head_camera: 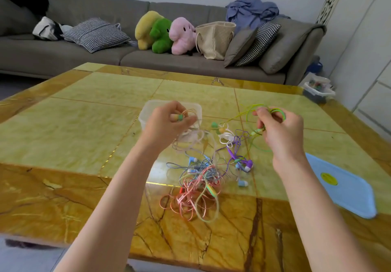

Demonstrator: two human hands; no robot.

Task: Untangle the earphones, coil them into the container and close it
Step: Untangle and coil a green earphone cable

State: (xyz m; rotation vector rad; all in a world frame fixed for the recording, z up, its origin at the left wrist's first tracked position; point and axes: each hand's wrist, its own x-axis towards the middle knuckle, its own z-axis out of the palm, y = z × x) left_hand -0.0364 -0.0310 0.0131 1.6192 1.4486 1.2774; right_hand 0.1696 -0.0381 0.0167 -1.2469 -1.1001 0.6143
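A tangle of coloured earphones (203, 178) lies on the marble table: pink, blue, purple, white and green cords knotted together. My left hand (167, 121) holds earbuds and a pale cord above the clear plastic container (148, 107). My right hand (279, 127) grips a coil of green cord (277, 110), lifted off the table; its strand runs down to a green plug and back into the pile. The container's light blue lid (342, 187) with a yellow sticker lies flat at the table's right edge.
The yellow-brown table (84, 136) spreads wide on the left and at the front. Behind it stands a grey sofa (105, 60) with cushions, plush toys, a beige bag and clothes. A small box of items (318, 90) sits on the floor at the far right.
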